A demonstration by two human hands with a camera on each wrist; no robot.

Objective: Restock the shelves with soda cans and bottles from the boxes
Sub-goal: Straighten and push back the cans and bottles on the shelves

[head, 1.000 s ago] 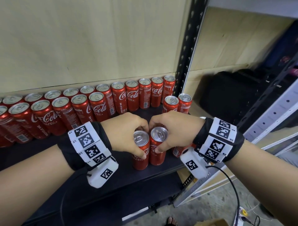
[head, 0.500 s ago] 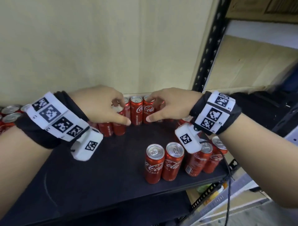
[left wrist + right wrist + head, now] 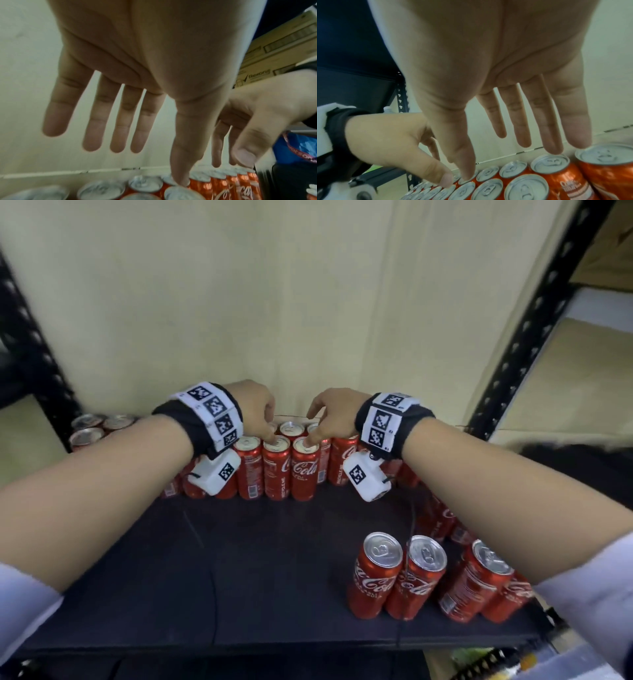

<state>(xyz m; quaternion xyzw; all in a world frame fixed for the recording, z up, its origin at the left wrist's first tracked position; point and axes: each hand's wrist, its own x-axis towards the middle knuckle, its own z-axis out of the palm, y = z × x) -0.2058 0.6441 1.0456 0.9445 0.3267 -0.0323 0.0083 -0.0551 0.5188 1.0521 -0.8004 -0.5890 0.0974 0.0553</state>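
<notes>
At the back of the dark shelf (image 3: 212, 570), against the pale wall (image 3: 239, 302), red soda cans stand in rows, every one upright with its long axis vertical and its silver lid facing up. Two front-row cans sit side by side and touching: the left can (image 3: 276, 470) and the right can (image 3: 306, 470), the second showing its white script logo toward the camera.

The left hand (image 3: 251, 409) reaches down over the left can, and its thumb tip rests on that lid; the other fingers (image 3: 96, 121) hang straight and spread apart above the row (the left wrist view shows daylight between each of them), curled round nothing. The right hand (image 3: 334, 414) mirrors it, thumb tip on the lid of the right can, with its fingers (image 3: 518, 121) straight, slightly parted and hovering over the back-row lids without gripping any can. In the right wrist view, both thumbs come down close together on neighbouring lids.

Well apart from the rows, near the shelf's front right edge, a loose group of cans (image 3: 373, 577) stands upright too, two touching in front and more partly hidden under the right forearm. Further cans (image 3: 87, 433) show at the far left beyond a black perforated upright (image 3: 37, 344). Both wrists carry black bands with white coded markers.
</notes>
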